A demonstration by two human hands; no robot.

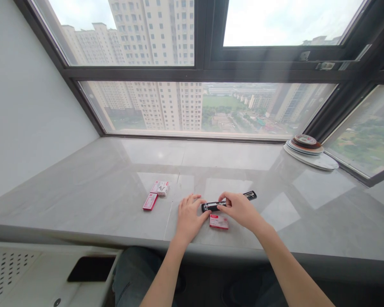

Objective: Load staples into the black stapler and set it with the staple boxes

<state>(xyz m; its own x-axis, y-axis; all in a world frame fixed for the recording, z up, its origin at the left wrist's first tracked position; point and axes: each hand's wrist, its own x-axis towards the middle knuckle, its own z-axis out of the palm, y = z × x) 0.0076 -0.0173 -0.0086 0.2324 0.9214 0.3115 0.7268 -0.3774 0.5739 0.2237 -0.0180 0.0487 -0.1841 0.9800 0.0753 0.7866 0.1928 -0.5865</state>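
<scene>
A black stapler (pixel 250 195) lies opened out on the grey marble sill, its metal channel facing up. My left hand (pixel 190 216) rests at its left end, fingers spread on the sill and thumb against the stapler. Over the middle of the channel, my right hand (pixel 238 208) is pinched; whatever its fingertips hold is too small to make out. Just below the stapler is a red and white box (pixel 219 222). Further left sit a white and pink box (pixel 163 188), another partly behind it, and a red-edged box (pixel 150 201).
Stacked round plates or mats (pixel 307 147) stand at the back right by the window. Below the sill's front edge at the left, a white plastic container (pixel 51 273) has a black flat object (pixel 91 269) on it. My legs are under the sill.
</scene>
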